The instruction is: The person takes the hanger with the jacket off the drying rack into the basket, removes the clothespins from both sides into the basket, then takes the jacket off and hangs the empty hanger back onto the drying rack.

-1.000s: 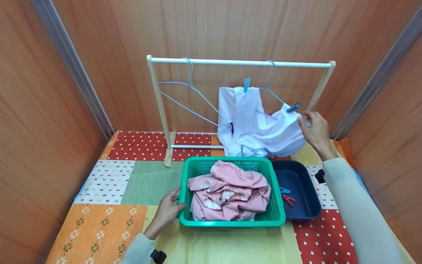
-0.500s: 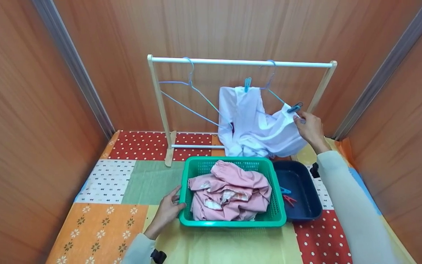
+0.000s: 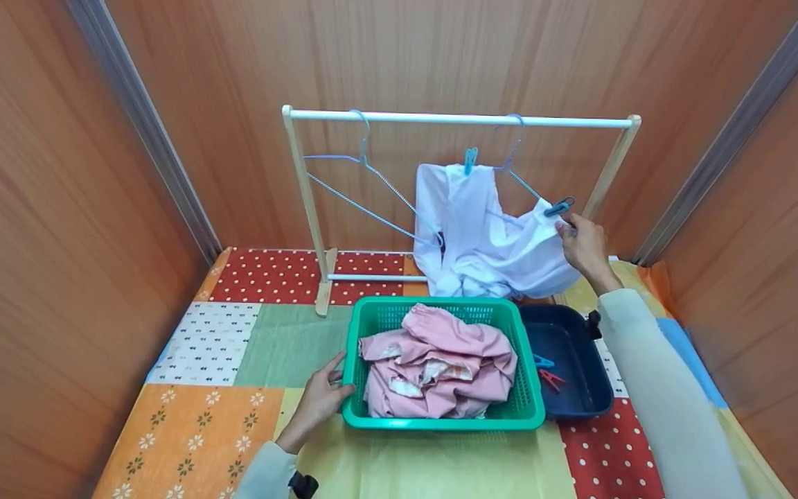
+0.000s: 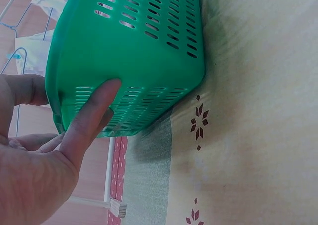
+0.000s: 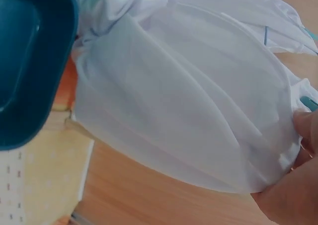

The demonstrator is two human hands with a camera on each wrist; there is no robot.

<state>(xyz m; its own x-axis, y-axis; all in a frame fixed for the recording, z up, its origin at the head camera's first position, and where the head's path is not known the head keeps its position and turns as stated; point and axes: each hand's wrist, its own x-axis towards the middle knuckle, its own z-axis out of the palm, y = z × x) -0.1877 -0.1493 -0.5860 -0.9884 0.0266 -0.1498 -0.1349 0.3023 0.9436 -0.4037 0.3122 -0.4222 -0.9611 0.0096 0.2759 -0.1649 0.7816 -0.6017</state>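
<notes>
A white garment (image 3: 468, 229) hangs from a wire hanger (image 3: 525, 186), held by a light blue clothespin (image 3: 470, 161) and a darker teal clothespin (image 3: 560, 206). My right hand (image 3: 584, 246) pinches the garment's edge just below the darker clothespin. In the right wrist view, the white cloth (image 5: 189, 96) drapes down from my thumb and fingers. My left hand (image 3: 319, 398) holds the left side of a green basket (image 3: 444, 423). The left wrist view has thumb and fingers either side of its rim, with fingers against the slotted wall. Pink clothing (image 3: 454, 353) lies crumpled inside the basket.
A drying rack with a white rail (image 3: 433, 118) stands behind the basket. A bare hanger (image 3: 364, 166) hangs on its left. A dark blue tray (image 3: 589, 374), partly behind the basket, contains a blue clothespin (image 3: 543, 362) and a red clothespin (image 3: 551, 378). Wooden panels surround the patchwork cloth.
My right hand has moved slightly left and inward to the garment's edge near the darker clothespin. My left hand stays on the basket.
</notes>
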